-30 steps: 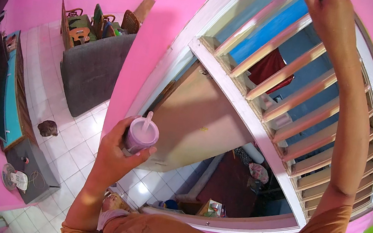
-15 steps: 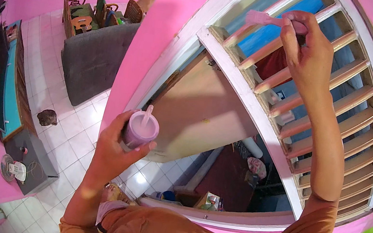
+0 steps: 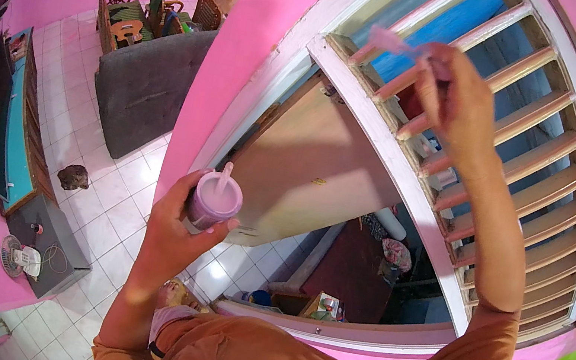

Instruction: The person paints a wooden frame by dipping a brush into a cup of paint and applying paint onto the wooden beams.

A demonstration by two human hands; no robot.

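Head view shows me the left hand (image 3: 172, 220) gripping a round lilac cup (image 3: 210, 214), the right hand (image 3: 464, 106) clutching a blurred pink brush (image 3: 389, 41).

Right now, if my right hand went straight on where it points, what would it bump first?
Probably the leftmost slat above the door: the brush in your right hand overlaps it in view. How deep the gap is, I can't tell.

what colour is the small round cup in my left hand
The small round cup is pinkish purple, best seen in the head view.
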